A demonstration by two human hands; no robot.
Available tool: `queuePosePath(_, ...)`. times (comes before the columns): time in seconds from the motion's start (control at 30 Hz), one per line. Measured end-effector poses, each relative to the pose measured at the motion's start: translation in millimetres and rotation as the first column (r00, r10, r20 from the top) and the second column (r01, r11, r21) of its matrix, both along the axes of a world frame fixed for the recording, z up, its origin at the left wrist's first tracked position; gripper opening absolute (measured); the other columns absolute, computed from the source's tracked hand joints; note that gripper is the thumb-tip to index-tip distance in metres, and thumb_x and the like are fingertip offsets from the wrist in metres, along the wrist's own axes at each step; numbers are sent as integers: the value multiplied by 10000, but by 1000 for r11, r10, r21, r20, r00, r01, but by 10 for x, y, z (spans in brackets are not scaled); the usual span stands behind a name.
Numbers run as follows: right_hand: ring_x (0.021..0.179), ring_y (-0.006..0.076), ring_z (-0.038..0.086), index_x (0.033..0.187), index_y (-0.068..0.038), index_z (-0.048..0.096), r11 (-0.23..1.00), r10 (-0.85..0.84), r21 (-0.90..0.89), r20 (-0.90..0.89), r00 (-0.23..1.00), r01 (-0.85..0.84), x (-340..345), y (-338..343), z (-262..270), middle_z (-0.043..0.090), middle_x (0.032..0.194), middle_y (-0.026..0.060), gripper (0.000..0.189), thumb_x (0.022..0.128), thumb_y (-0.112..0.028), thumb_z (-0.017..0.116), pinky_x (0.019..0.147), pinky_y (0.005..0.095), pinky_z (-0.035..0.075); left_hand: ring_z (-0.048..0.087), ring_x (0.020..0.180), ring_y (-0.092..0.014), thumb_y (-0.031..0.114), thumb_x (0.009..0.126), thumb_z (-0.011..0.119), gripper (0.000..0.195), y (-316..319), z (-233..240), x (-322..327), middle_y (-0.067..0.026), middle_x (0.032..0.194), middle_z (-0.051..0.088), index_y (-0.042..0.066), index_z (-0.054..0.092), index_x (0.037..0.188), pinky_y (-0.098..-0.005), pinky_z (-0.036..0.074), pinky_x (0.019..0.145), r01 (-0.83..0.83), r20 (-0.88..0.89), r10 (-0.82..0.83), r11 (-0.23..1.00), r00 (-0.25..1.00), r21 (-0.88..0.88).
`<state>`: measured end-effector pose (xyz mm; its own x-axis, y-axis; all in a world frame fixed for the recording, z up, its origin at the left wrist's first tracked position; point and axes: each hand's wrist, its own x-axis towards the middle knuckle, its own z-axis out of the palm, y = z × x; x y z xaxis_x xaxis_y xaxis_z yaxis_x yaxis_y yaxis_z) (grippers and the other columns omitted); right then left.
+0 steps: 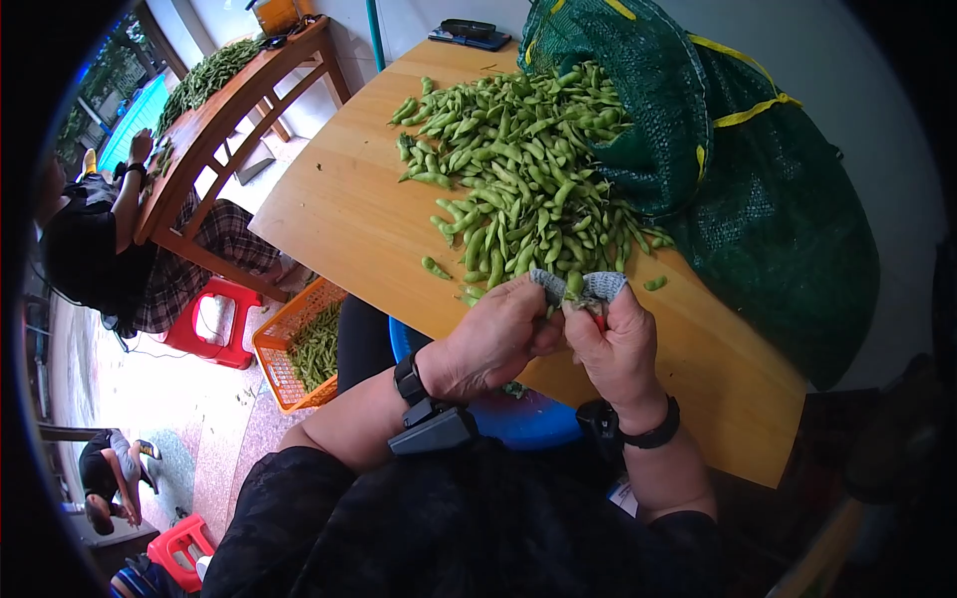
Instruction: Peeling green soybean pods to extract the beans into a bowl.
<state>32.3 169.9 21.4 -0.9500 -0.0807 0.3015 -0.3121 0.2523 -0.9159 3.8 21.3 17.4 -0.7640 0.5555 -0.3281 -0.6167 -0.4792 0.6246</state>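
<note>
Above the near edge of the wooden table, my left hand and my right hand meet at a green soybean pod. Both hands pinch it between thumbs and fingers, and the lower part of the pod is hidden. Grey knitted covers wrap the index fingertips. A bit of red shows by my right thumb, too small to name. Just beyond my hands a heap of soybean pods spreads over the tabletop. Below them, partly hidden by my forearms, is a blue basin.
A green mesh sack with yellow ties leans at the right, its mouth by the heap. An orange plastic basket of pods stands on the floor. At left, a person sits at another table. Red stools stand nearby.
</note>
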Motion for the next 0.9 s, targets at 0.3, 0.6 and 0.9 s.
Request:
queuePosePath(0.3,552,39,495,1064,-40,539,963,41,-270,184,982,10,-23,80,87,578,780,4,143,924,-58,555,451,190,432,525,685,-155,131,936,382,185,-178,22,6,-42,849,555,64,519,1042,-268,431,622,138,66,-143,987,987,77)
queuePosePath(0.6,539,38,491,1029,-41,518,973,27,-232,174,984,14,-48,141,152,596,849,25,119,912,-17,528,464,185,417,577,791,-118,265,1027,447,291,-191,10,25,-47,947,628,19,584,1101,-252,465,709,103,-60,-103,995,993,-1)
queuePosePath(0.9,521,43,485,1017,-44,516,967,90,-251,190,978,-40,-59,146,146,562,791,5,115,917,-53,572,458,184,399,440,582,-99,272,1003,511,254,-141,-152,-61,15,682,474,82,525,835,-246,364,520,116,-23,-114,979,993,165)
